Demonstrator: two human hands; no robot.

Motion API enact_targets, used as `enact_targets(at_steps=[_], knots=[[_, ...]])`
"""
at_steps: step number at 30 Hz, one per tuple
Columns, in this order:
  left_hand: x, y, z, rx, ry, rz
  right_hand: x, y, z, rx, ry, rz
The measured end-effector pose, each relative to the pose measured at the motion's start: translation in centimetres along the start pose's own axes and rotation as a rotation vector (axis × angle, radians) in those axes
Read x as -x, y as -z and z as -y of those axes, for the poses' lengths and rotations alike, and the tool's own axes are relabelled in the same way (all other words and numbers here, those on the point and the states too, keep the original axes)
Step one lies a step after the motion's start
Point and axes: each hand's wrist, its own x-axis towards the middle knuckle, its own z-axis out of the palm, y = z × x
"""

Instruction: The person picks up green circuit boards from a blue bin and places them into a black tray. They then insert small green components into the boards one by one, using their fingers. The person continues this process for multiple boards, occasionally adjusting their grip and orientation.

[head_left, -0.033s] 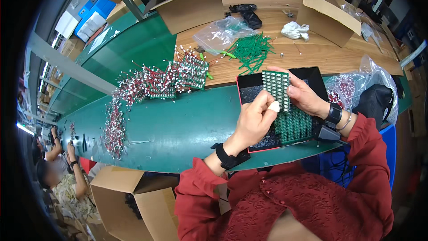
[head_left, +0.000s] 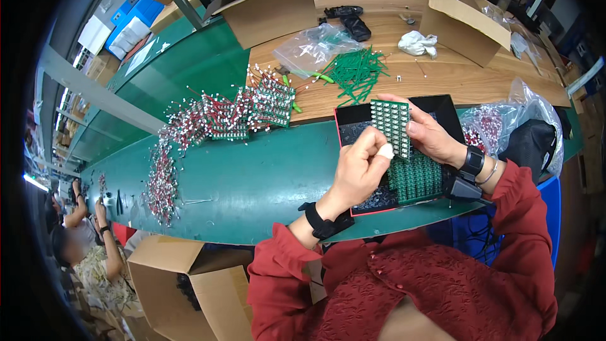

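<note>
Curled at the green circuit-board panel's [head_left: 390, 120] lower left corner, my left hand [head_left: 358, 170] has thumb and forefinger drawn in around a small white piece [head_left: 386, 151]; whether they pinch it or it's worn, I can't tell. Over to my right hand [head_left: 435, 136]: thumb in front, fingers behind, pinching the panel's right edge, holding it tilted above the black box [head_left: 451, 120]. Out at left, red-and-white wire leads [head_left: 161, 186] sprawl along the green bench [head_left: 271, 177], running up to wired boards [head_left: 274, 104]. Further right, far side, thin green strips [head_left: 355, 72] lie heaped. Nearer, more green boards [head_left: 416, 180] fill the box's right half. Rightmost, a clear plastic bag [head_left: 527, 107] slumps beside it.
</note>
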Motion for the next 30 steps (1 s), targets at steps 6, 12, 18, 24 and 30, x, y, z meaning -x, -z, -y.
enact_targets(at_steps=[6,12,18,24,30], knots=[[-0.1,-0.2,0.4,-0.007,-0.101,-0.152,0.0,0.1,0.2,0.066,-0.005,0.010],[-1.0,-0.2,0.4,-0.208,-0.140,-0.142,0.5,0.2,0.7,0.057,0.008,0.000],[-1.0,0.7,-1.1,-0.036,0.181,0.078,0.2,0.2,0.0,0.434,0.157,0.018],[-0.4,0.6,-1.6,0.058,0.244,0.108,0.3,-0.1,0.2,0.656,0.217,0.006],[0.8,0.0,-2.4,0.234,0.197,0.005,0.7,-1.1,1.1,0.679,0.357,0.047]])
